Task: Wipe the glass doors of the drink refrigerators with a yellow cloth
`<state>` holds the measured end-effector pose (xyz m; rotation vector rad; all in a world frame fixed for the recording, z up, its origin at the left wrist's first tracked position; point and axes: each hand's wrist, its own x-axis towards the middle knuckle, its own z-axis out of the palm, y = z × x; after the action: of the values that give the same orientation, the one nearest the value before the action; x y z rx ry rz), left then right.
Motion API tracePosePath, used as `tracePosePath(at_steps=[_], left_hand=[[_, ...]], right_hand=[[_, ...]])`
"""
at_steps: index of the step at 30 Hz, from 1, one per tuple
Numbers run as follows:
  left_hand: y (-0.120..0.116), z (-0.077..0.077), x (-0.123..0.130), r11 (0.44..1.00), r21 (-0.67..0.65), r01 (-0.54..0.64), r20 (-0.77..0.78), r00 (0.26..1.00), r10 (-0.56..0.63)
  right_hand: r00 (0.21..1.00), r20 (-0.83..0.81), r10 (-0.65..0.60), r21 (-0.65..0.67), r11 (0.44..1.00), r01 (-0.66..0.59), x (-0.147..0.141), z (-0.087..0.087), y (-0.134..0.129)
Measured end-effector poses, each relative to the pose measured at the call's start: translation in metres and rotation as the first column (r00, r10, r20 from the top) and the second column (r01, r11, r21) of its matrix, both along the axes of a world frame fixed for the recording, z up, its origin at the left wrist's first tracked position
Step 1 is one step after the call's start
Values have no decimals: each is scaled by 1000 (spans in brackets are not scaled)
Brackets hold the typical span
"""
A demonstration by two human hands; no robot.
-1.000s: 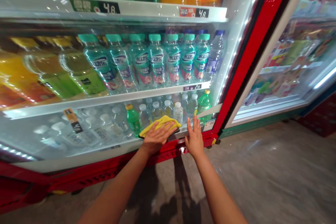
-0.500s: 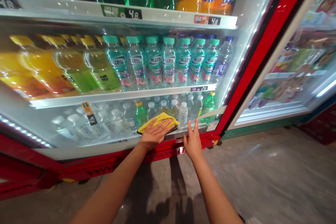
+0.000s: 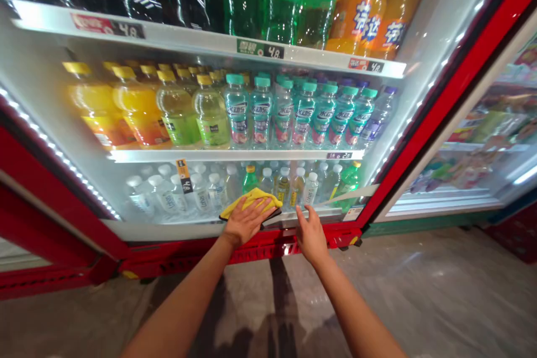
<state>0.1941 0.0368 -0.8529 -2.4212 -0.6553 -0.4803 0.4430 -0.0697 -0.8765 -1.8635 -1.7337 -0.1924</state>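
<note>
My left hand [image 3: 246, 224] lies flat over a folded yellow cloth [image 3: 251, 197] with a dark edge, pressing it to the lower part of the glass door. To its right, my right hand [image 3: 312, 235] reaches to the door's bottom edge with index and middle finger apart. Its fingertips meet a pale strip [image 3: 356, 194] that rises toward the right side of the frame; whether they grip it, I cannot tell. Small clear bottles [image 3: 311, 187] stand on the lowest shelf behind the glass.
The cooler's red frame [image 3: 419, 123] slants up at right. Shelves hold teal-capped bottles [image 3: 260, 112], yellow-capped juice bottles [image 3: 134, 109] and large green bottles [image 3: 282, 0]. A second lit cooler [image 3: 482, 162] stands right. Below lies grey floor [image 3: 428, 291].
The view has shifted, so more of the left door frame shows. My right hand's fingers have bent and moved slightly left along the door's lower edge. My left hand stays on the cloth.
</note>
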Motion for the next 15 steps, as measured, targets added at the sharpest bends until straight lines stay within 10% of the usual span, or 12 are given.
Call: tracePosePath(at_steps=[4,11,15], left_hand=[[-5,-15,-27,998,-57,39,-66,997,-42],[-2,11,-40,1000,-15,-7,19,1000,7],[-14,-10,-74,1000,-26,-12,90,996,14]], right_hand=[[993,107,44,24,999,-47,-12,-1,1],[981,168,95,-19,995,-94,-32,0,5],[974,210,86,33,995,-95,-37,-1,5]])
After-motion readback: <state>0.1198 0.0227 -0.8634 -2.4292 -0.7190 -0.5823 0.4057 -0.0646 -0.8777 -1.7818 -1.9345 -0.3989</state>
